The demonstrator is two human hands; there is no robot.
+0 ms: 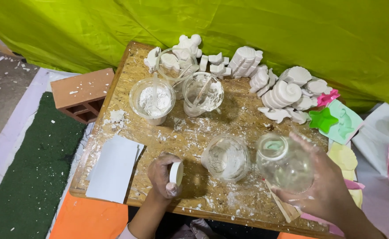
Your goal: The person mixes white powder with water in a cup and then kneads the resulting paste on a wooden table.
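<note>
White lid (176,173) sits pinched between the fingers of the left hand (162,175), low over the front edge of the plaster-dusted wooden board (128,71), just right of a white sheet (113,168). Next along stands a clear plastic cup (226,157) with white residue, and beside it the right hand (325,188) wraps around a clear bottle (284,163), tilted with its open mouth toward the cup. Behind stand a powder-filled cup (152,100) and white plaster casts (283,95).

Four plastic cups (152,101), one brick (83,94), one jar (284,163).
</note>
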